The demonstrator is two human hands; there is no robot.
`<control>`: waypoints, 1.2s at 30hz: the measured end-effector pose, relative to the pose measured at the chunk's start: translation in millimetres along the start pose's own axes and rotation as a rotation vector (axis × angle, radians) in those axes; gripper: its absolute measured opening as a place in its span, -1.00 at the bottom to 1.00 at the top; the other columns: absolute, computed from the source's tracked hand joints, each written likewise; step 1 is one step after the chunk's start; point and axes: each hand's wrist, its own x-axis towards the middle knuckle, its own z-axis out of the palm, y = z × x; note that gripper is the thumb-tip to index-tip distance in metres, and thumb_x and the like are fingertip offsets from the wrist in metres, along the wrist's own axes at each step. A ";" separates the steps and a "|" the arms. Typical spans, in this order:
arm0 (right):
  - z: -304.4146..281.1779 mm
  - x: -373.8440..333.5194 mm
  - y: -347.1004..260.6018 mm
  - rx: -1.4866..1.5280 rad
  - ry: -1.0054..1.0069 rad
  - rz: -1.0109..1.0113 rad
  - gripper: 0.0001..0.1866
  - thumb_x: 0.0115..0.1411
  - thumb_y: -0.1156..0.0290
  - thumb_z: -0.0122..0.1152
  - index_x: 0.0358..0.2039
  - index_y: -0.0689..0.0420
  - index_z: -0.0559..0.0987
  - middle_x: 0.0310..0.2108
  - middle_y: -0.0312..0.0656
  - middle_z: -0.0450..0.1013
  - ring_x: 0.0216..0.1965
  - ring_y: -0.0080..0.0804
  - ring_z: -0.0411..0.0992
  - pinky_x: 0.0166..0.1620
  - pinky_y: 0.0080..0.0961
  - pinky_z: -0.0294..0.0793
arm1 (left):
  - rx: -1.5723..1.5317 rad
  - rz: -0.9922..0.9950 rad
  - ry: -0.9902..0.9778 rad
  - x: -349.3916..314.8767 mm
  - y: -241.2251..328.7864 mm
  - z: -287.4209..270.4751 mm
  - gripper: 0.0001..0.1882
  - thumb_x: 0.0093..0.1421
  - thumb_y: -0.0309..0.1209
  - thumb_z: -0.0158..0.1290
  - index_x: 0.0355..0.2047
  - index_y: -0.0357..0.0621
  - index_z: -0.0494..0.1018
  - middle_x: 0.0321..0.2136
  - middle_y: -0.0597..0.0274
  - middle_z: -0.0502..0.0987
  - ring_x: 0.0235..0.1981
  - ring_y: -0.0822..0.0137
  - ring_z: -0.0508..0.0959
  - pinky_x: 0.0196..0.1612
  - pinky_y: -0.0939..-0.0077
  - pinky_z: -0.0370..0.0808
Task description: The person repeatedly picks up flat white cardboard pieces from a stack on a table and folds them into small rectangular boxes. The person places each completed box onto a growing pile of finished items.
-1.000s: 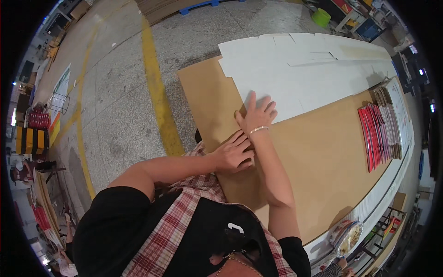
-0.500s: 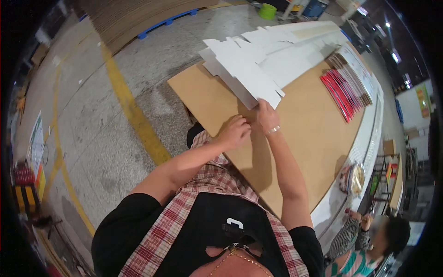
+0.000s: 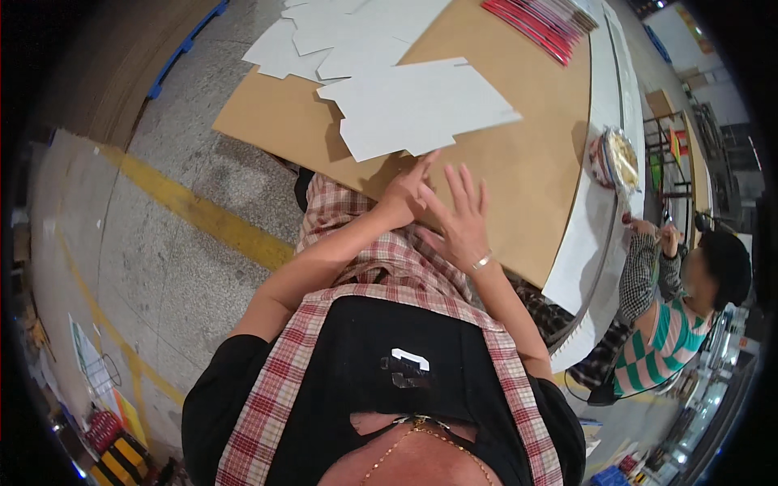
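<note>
A flat white die-cut cardboard blank point(image 3: 417, 105) with notched edges lies at an angle over the brown tabletop, its shadow showing along the left side. My left hand point(image 3: 401, 198) is just below its near edge. The index finger stretches up to that edge, while the other fingers are partly hidden; I see no grip on the card. Close beside it, my right hand point(image 3: 462, 217) is open with fingers spread, holding nothing. The thumb side of the right hand meets or overlaps the left hand's fingers.
More white blanks point(image 3: 356, 36) lie overlapped at the table's far left. Red-edged flat pieces point(image 3: 539, 24) are stacked at the far right. A round wrapped package point(image 3: 616, 158) sits on the white strip along the right side of the brown board point(image 3: 527, 186). A co-worker point(image 3: 668, 332) is at the right.
A white blank now lies apart from the others, nearer to me. My right hand has left the white card's edge and opened beside my left. The view has shifted.
</note>
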 end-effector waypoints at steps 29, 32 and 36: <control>112.1 115.8 49.2 -0.135 0.073 -0.103 -0.25 0.06 0.47 0.14 0.33 0.02 0.26 -0.34 -0.08 0.48 -0.40 -0.12 0.54 -0.40 -0.22 0.56 | 1.035 -0.171 0.430 91.7 -97.7 -206.2 -0.36 0.33 0.03 -0.13 0.37 0.15 0.16 0.41 0.22 0.07 0.42 0.14 0.00 0.37 -0.21 -0.07; 76.3 114.4 48.6 0.006 0.243 0.082 -0.43 0.08 0.58 0.09 0.17 0.08 0.46 -0.24 -0.09 0.56 -0.35 -0.09 0.57 -0.28 -0.22 0.59 | 1.056 -0.179 0.453 87.2 -102.0 -209.1 -0.36 0.32 0.03 -0.12 0.36 0.17 0.17 0.41 0.24 0.06 0.43 0.16 -0.02 0.36 -0.26 -0.08; 24.6 69.5 58.3 0.150 0.422 0.171 -0.40 -0.02 0.67 0.14 0.11 0.05 0.54 -0.03 -0.08 0.55 -0.11 -0.07 0.55 -0.15 -0.27 0.57 | 1.027 -0.139 0.473 82.6 -92.6 -208.1 -0.42 0.36 -0.02 -0.17 0.32 0.07 0.25 0.37 0.22 0.16 0.40 0.14 0.06 0.39 -0.13 -0.10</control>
